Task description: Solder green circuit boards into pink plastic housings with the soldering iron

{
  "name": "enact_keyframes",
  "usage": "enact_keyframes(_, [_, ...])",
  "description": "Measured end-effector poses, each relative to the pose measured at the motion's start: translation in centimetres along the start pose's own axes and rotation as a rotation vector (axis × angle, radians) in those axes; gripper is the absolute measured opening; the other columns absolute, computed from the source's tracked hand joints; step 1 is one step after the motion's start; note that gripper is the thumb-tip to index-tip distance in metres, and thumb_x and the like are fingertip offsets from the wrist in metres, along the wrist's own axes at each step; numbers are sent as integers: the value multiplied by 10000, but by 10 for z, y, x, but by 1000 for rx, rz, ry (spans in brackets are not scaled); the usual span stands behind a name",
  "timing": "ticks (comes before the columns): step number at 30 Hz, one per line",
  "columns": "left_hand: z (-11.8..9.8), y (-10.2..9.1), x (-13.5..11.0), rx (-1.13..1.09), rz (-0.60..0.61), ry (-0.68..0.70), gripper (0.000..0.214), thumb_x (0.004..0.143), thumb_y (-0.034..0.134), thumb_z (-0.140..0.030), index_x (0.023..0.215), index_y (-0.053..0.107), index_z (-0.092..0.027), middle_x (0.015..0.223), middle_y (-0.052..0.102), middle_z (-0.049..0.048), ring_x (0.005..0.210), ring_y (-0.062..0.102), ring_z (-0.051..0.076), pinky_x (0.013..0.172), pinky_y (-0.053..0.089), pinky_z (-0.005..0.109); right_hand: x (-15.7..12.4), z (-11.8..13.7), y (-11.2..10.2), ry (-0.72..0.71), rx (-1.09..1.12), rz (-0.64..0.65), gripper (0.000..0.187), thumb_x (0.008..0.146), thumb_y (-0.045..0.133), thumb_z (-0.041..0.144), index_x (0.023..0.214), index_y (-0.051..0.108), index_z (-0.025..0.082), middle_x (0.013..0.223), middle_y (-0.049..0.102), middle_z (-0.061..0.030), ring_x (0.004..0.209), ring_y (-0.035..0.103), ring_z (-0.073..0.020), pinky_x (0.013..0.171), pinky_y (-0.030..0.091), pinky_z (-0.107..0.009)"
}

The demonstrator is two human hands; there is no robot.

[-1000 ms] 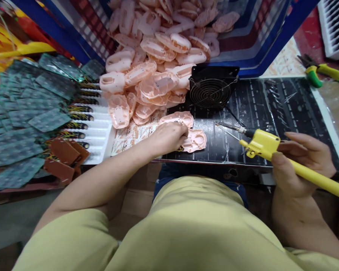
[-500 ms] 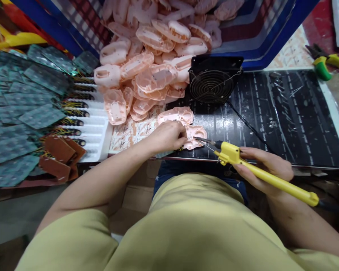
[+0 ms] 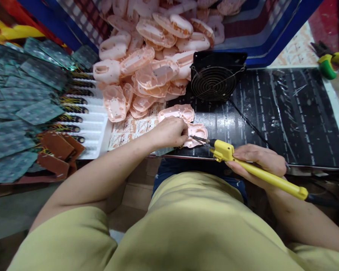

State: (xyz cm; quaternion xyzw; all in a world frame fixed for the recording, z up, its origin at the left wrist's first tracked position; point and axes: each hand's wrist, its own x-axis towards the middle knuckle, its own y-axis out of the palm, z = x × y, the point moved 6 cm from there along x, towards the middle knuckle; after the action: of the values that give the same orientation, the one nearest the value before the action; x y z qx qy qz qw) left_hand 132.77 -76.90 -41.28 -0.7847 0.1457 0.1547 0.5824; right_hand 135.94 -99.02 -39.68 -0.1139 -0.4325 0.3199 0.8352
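My right hand is closed round a yellow soldering iron with a feed nozzle beneath its tip. The tip reaches into a pink plastic shell half lying on the black work surface. My left hand rests over the left part of that shell, fingers pinched together; what sits between them is hidden. A second pink shell half lies just beyond. Close below my left hand show thin yellow wires and the edge of a green circuit board.
A black fan with a cable stands behind. Pink shells spill from a blue crate. Left are a white foam tray, green circuit boards with wires, and brown boards. Pliers lie at far right.
The soldering iron and my right hand have shifted slightly left, bringing the tip closer to my left fingers. My left hand stays pinched at the shell. The whole view has shifted a little.
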Motion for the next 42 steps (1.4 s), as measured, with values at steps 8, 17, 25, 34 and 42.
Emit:
enact_keyframes(8, [3, 2, 2, 4, -4, 7, 186, 793, 589, -233, 747, 744, -139, 761, 719, 68, 668, 601, 182, 589, 327, 289, 10, 1, -23, 58, 11, -131, 240, 729, 799, 98, 873, 648, 217, 727, 691, -11, 620, 679, -163, 497, 577, -265])
enact_keyframes(17, [-2, 0, 1, 79, 48, -26, 193, 823, 578, -204, 817, 760, -142, 857, 749, 79, 770, 664, 215, 659, 406, 297, -9, 2, -26, 56, -266, -213, 471, 825, 751, 466, 1229, 645, 249, 879, 748, -42, 745, 725, -202, 650, 610, -291])
enact_keyframes(25, [-9, 2, -20, 183, -158, 53, 259, 921, 542, -283, 882, 757, -144, 941, 741, 109, 904, 687, 266, 700, 466, 322, 10, 4, 28, -108, -295, 182, 83, 914, 668, 224, 994, 661, 202, 735, 693, 14, 610, 641, -107, 607, 506, -213])
enact_keyframes(34, [11, 16, -18, -66, -426, 58, 155, 874, 600, -198, 873, 750, -160, 833, 741, 59, 776, 668, 191, 763, 477, 302, 9, -11, 73, -144, -517, 324, 135, 950, 607, 236, 1051, 689, 201, 738, 651, -18, 715, 620, -135, 651, 493, -225])
enact_keyframes(42, [-2, 19, -27, 3, -372, 146, 168, 887, 597, -205, 877, 757, -156, 900, 763, 75, 868, 689, 238, 859, 486, 376, 0, 25, 13, -93, -240, 96, 574, 915, 639, 456, 1419, 524, 206, 764, 718, -15, 595, 654, -138, 609, 538, -244])
